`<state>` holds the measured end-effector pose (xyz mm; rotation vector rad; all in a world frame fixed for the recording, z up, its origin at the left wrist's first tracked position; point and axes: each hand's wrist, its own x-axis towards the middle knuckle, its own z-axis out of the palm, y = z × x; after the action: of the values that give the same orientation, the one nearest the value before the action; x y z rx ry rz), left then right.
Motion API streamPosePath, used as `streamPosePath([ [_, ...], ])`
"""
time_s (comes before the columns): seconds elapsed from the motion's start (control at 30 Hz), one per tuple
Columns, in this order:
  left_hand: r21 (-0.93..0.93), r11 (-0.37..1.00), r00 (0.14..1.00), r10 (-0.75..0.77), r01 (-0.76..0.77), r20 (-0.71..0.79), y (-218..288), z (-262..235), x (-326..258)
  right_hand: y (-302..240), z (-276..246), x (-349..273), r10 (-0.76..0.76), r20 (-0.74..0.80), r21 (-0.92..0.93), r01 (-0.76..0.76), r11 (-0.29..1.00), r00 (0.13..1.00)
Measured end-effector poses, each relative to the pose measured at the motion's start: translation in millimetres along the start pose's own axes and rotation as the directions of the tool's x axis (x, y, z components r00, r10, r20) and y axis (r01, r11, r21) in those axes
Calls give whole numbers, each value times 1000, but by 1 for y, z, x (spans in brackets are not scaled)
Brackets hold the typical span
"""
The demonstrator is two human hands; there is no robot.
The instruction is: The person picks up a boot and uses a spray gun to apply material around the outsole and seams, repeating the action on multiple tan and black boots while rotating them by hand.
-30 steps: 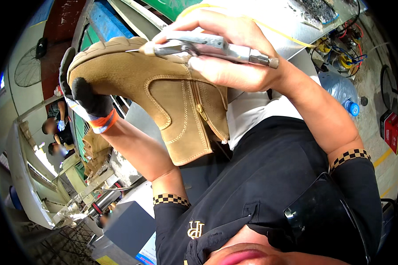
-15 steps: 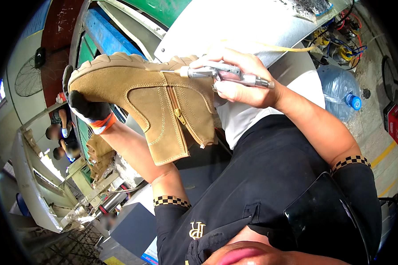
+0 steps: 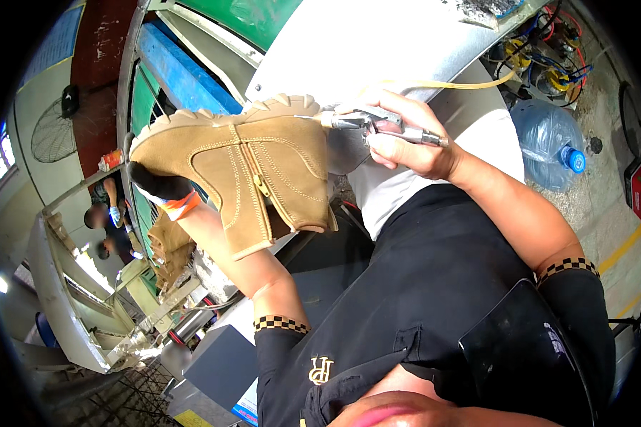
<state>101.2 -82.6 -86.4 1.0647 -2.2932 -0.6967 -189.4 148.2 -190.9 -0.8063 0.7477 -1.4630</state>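
Boot (image 3: 253, 171) lying sideways, toe left (sole upward), nozzle (image 3: 377, 124) at heel.

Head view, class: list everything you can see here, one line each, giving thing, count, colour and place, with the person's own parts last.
ankle boot: 1, tan suede with a side zip and cream lugged sole, held up at centre left.
air blow gun: 1, silver metal, nozzle at the boot's heel.
air hose: 1, yellow, running from the gun toward the upper right.
water bottle: 1, large, clear blue with a blue cap, on the floor at right.
wall fan: 1, grey, far left.
spray can: 1, orange, on a ledge at left.
cables: several, red, blue and yellow, top right.
other workers: 2, far left, small.
left hand: 1, in a black glove with an orange cuff, holding the boot's toe end.
right hand: 1, bare, gripping the blow gun.
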Motion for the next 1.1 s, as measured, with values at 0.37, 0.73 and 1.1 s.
streamPosePath([
  [0.37, -969, 161, 675, -738, 190, 10, 55, 42, -51, 6, 18, -2, -103, -76, -227, 84, 970, 992],
  [0.73, -783, 424, 593, -800, 455, -89, 37, 44, -181, 25, 37, 30, -202, -73, -253, 178, 951, 977],
  [1.1, -665, 88, 316, -921, 742, 230, 130, 89, -240, 24, 36, 15, -127, -67, -333, 98, 938, 990],
])
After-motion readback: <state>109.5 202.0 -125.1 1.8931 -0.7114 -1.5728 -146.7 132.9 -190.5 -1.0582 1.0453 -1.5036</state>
